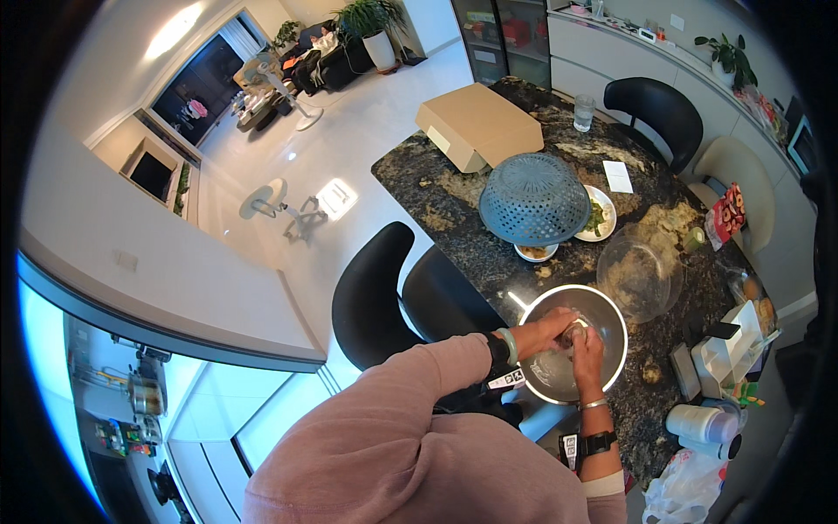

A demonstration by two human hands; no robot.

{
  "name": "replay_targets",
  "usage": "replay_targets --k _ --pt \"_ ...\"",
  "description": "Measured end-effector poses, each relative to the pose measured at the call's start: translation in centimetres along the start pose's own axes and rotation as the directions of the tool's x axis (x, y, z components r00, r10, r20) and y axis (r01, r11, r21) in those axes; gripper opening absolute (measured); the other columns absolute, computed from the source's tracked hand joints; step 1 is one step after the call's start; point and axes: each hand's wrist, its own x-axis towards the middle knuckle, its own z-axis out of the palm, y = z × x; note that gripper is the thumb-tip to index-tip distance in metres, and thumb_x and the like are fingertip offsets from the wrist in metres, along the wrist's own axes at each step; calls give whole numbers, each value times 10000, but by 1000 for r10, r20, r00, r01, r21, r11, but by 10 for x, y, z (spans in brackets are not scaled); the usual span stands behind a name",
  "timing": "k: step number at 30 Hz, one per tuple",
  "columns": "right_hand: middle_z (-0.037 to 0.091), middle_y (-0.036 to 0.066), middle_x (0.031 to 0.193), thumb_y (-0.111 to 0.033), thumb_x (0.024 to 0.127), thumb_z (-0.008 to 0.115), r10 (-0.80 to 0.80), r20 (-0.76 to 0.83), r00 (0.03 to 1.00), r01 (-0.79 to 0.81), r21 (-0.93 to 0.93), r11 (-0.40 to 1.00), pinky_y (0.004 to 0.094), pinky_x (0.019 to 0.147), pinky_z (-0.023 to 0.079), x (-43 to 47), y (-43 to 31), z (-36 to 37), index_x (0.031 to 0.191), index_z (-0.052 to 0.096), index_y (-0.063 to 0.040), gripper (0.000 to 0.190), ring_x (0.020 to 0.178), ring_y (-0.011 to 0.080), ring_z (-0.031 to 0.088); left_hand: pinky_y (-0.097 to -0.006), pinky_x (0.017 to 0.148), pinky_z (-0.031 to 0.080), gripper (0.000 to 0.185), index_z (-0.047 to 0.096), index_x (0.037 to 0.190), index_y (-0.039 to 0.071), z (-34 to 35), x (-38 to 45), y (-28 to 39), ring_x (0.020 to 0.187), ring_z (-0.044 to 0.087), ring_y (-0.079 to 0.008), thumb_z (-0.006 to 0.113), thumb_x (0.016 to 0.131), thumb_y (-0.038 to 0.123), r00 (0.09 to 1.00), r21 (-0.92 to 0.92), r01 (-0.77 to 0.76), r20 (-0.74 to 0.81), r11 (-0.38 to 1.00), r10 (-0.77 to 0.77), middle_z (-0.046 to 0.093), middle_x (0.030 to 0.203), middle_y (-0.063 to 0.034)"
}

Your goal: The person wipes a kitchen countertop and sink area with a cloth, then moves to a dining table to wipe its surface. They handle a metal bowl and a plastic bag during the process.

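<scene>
A wide stainless steel basin [614, 327] sits at the near edge of the dark stone table, with some clear liquid or a wet sheen at its bottom. Over it, my left hand [554, 327] and my right hand [587, 354] meet around a small brownish item [567, 336]. Fingers cover most of that item, so its kind cannot be told; a pale bit shows at its top. A bangle and a black band circle each wrist. Just right of the basin lies a clear round plastic lid or tray [638, 272].
A blue-grey plastic colander [535, 200] stands upside down, partly over a small bowl [537, 253] and beside a plate of food [605, 213]. Behind are a cardboard box [481, 124] and a water glass [584, 112]. A white organizer [730, 347] stands right; black chairs [373, 295] flank the table.
</scene>
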Motion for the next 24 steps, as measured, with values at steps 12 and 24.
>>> replay_targets --k 12,24 --pt "696 256 862 -411 1062 448 -79 -142 987 20 -375 927 533 683 495 5 -10 8 883 708 -36 490 781 462 655 -355 734 563 115 661 1010 110 1 -12 -26 882 668 -176 580 989 190 882 -167 -232 380 958 280 672 971 -26" --pt "542 237 1301 -127 905 688 -39 -166 985 -61 -554 830 522 933 495 -16 24 -6 1389 462 -88 535 1154 454 573 -417 823 557 540 487 1476 177 -10 -34 30 1100 617 -231 652 964 216 983 439 -178 49 881 175 582 1323 -101"
